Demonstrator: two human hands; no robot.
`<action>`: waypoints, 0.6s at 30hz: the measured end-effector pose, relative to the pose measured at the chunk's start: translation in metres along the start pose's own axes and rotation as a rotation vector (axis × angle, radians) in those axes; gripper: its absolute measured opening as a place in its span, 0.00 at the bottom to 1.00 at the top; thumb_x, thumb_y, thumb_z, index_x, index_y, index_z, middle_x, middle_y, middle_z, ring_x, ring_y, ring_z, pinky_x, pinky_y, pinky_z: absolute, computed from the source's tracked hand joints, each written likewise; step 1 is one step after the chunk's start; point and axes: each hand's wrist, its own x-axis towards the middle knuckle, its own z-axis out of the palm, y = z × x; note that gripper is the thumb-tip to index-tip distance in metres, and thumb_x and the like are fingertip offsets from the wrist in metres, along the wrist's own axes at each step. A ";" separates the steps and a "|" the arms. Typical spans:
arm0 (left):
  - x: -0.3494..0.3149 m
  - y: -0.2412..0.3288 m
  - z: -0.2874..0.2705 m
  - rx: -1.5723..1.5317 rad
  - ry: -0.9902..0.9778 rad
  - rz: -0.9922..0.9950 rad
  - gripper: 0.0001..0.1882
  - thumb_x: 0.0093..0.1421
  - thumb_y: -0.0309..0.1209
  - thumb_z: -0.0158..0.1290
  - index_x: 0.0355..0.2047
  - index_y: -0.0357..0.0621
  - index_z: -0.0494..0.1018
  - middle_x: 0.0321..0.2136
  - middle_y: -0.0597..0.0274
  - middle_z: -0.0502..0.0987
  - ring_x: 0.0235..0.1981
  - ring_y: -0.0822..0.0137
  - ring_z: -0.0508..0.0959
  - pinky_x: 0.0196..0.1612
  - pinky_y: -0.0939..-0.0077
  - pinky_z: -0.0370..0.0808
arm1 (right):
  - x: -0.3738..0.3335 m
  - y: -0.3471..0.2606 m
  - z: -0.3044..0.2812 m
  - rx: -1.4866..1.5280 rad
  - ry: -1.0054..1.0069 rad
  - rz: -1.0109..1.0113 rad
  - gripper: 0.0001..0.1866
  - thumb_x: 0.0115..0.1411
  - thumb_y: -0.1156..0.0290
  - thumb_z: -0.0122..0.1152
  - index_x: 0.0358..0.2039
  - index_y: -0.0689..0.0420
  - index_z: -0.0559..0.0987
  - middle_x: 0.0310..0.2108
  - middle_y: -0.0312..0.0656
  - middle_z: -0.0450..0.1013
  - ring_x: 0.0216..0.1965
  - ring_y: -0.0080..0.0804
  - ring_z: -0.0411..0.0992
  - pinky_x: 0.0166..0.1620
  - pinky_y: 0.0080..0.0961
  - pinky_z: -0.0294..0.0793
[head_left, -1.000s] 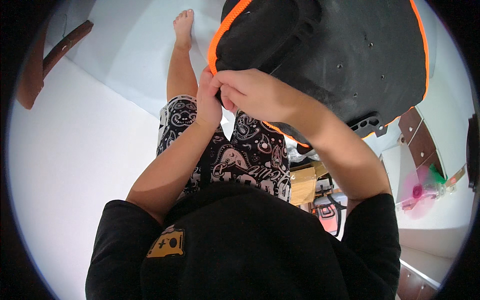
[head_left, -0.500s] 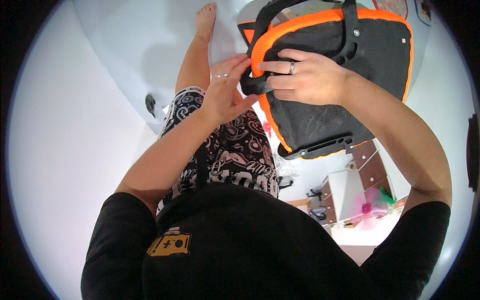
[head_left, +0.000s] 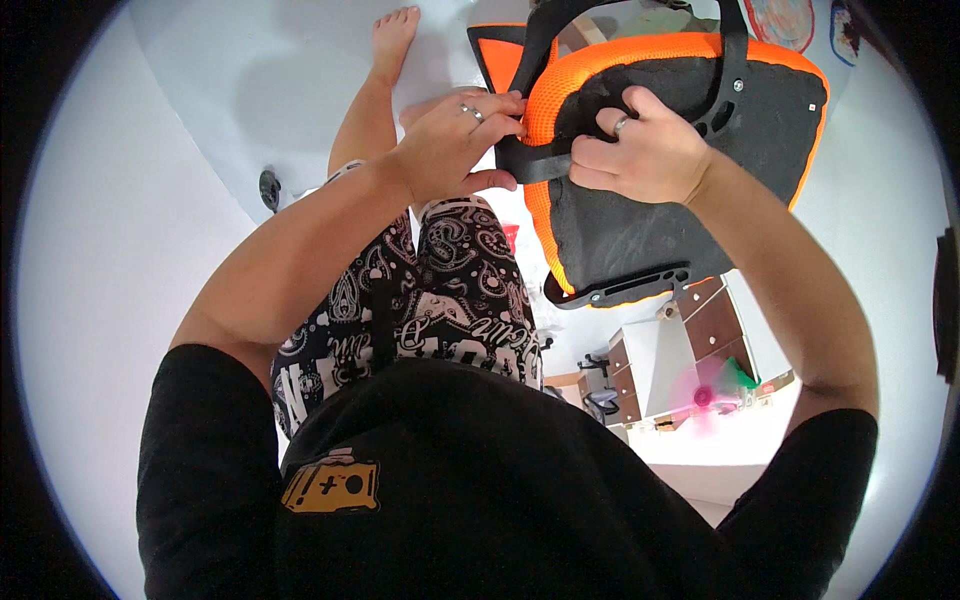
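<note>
Two bare hands show in my head view, both at the same spot on one black-and-orange seat (head_left: 660, 240). My left hand (head_left: 455, 145) is loosely opened, four fingers out toward the seat's orange border (head_left: 640, 45), the thumb apart from them just beside one black bar (head_left: 540, 162). My right hand (head_left: 645, 150) has its fingers curled at the end of that bar, over the dark panel; I can't tell how firmly they grip it. I count one ring per hand, both silvery. The seat is tilted in front of me, to the upper right, with one slotted black bracket (head_left: 635, 287) along its near edge and one orange triangle (head_left: 502, 62) edged in black at its upper left. Further out I see one bare foot (head_left: 396, 35), one pair of patterned shorts (head_left: 470, 250) and one black shirt (head_left: 480, 530) bearing one yellow emblem (head_left: 335, 487). Two rounded pieces, one red-rimmed (head_left: 782, 20) and one blue-rimmed (head_left: 845, 32), lie at the upper right; one pink fan (head_left: 703, 397) is at the lower right, beside one green piece (head_left: 742, 373).
</note>
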 end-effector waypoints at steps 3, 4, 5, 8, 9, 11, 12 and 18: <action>0.003 0.000 0.018 -0.011 -0.061 -0.042 0.32 0.42 0.42 0.66 0.44 0.43 0.67 0.50 0.52 0.68 0.55 0.51 0.67 0.55 0.57 0.63 | -0.026 -0.027 0.020 -0.006 0.029 0.223 0.04 0.47 0.59 0.55 0.21 0.39 0.70 0.25 0.25 0.61 0.27 0.24 0.64 0.37 0.29 0.61; 0.004 0.002 0.024 -0.012 -0.092 -0.069 0.32 0.42 0.42 0.66 0.45 0.43 0.66 0.51 0.52 0.67 0.57 0.51 0.65 0.55 0.58 0.63 | -0.034 -0.037 0.025 0.004 0.029 0.319 0.05 0.48 0.57 0.55 0.22 0.38 0.70 0.25 0.25 0.61 0.27 0.24 0.66 0.36 0.31 0.61; 0.006 0.001 0.029 -0.007 -0.094 -0.087 0.32 0.42 0.42 0.66 0.44 0.43 0.67 0.51 0.52 0.67 0.57 0.51 0.65 0.55 0.58 0.63 | -0.041 -0.047 0.033 0.020 0.033 0.423 0.05 0.48 0.56 0.56 0.22 0.38 0.70 0.24 0.25 0.61 0.27 0.25 0.67 0.35 0.32 0.61; 0.021 0.004 0.035 -0.005 -0.146 -0.150 0.31 0.42 0.41 0.66 0.44 0.43 0.67 0.51 0.53 0.67 0.56 0.51 0.66 0.54 0.58 0.64 | -0.055 -0.065 0.047 0.019 0.140 0.716 0.08 0.46 0.54 0.58 0.22 0.38 0.70 0.24 0.25 0.62 0.27 0.25 0.66 0.35 0.32 0.61; 0.025 0.006 0.040 0.002 -0.177 -0.171 0.30 0.42 0.41 0.66 0.44 0.43 0.67 0.51 0.53 0.66 0.56 0.51 0.66 0.54 0.58 0.64 | -0.061 -0.075 0.051 0.042 0.164 0.805 0.11 0.42 0.54 0.62 0.23 0.41 0.71 0.30 0.23 0.69 0.27 0.25 0.66 0.38 0.32 0.61; 0.038 0.007 0.053 -0.017 -0.238 -0.181 0.30 0.43 0.40 0.66 0.44 0.43 0.67 0.51 0.53 0.65 0.55 0.51 0.67 0.52 0.59 0.66 | -0.072 -0.094 0.064 0.042 0.151 1.010 0.12 0.42 0.53 0.62 0.23 0.42 0.71 0.30 0.23 0.69 0.27 0.25 0.67 0.38 0.33 0.61; 0.045 0.010 0.059 -0.041 -0.258 -0.175 0.30 0.44 0.39 0.65 0.45 0.42 0.67 0.52 0.53 0.65 0.54 0.51 0.68 0.52 0.60 0.68 | -0.077 -0.103 0.067 0.043 0.143 1.104 0.12 0.43 0.53 0.62 0.23 0.42 0.72 0.30 0.23 0.70 0.27 0.25 0.67 0.38 0.33 0.61; 0.068 0.024 0.089 -0.098 -0.593 -0.198 0.29 0.48 0.32 0.62 0.50 0.43 0.66 0.53 0.52 0.64 0.49 0.49 0.71 0.48 0.60 0.71 | -0.097 -0.167 0.103 -0.027 0.232 1.552 0.13 0.44 0.51 0.61 0.23 0.42 0.71 0.29 0.24 0.69 0.26 0.24 0.68 0.35 0.33 0.60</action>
